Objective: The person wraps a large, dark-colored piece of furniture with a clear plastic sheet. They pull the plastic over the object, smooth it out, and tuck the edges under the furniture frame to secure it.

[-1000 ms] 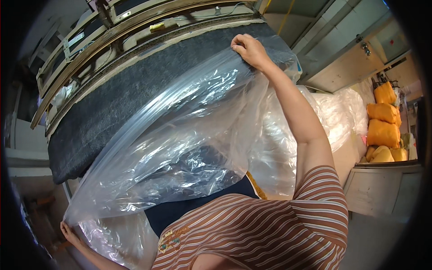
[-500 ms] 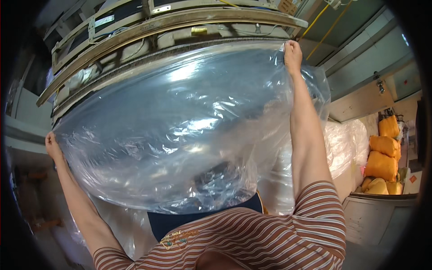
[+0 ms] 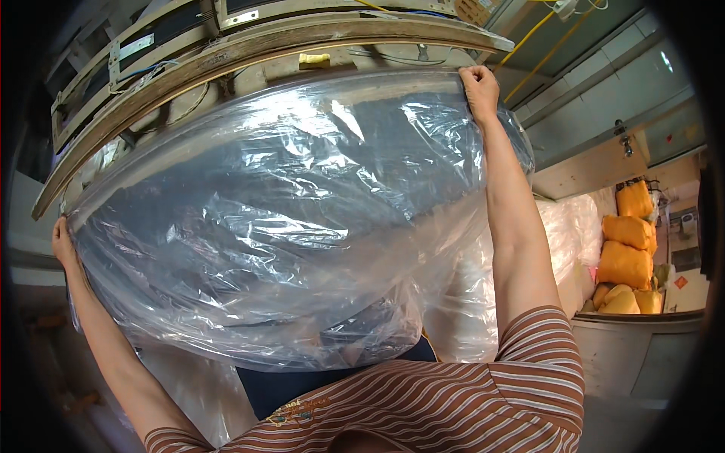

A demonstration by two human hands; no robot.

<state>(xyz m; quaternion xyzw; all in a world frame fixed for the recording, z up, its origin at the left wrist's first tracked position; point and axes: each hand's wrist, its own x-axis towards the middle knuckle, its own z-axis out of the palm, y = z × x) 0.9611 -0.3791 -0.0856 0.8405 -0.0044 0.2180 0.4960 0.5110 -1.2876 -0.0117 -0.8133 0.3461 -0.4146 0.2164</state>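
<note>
A wide sheet of clear plastic film (image 3: 279,219) is stretched between my two hands, wrinkled and shiny, its lower part hanging in folds against my waist. My left hand (image 3: 63,240) pinches its far left corner. At the far right, my right hand (image 3: 481,89) grips the other top corner, fingers closed over the edge. The film's far edge runs taut between them, close to the wooden rail of the frame. Through the film a dark surface with a pale border shows. Whether the film is one layer or a bag, I cannot tell.
A long wooden rail (image 3: 302,47) on a pale metal frame spans the far side. More clear plastic (image 3: 566,234) is heaped at right, before a stack of orange bundles (image 3: 625,263). Yellow cables (image 3: 535,38) hang at the far right.
Both hands have shifted slightly left in the view, still holding the film. Its far edge has come over the dark surface's pale border, and the film looks more wrinkled. The view has shifted somewhat too.
</note>
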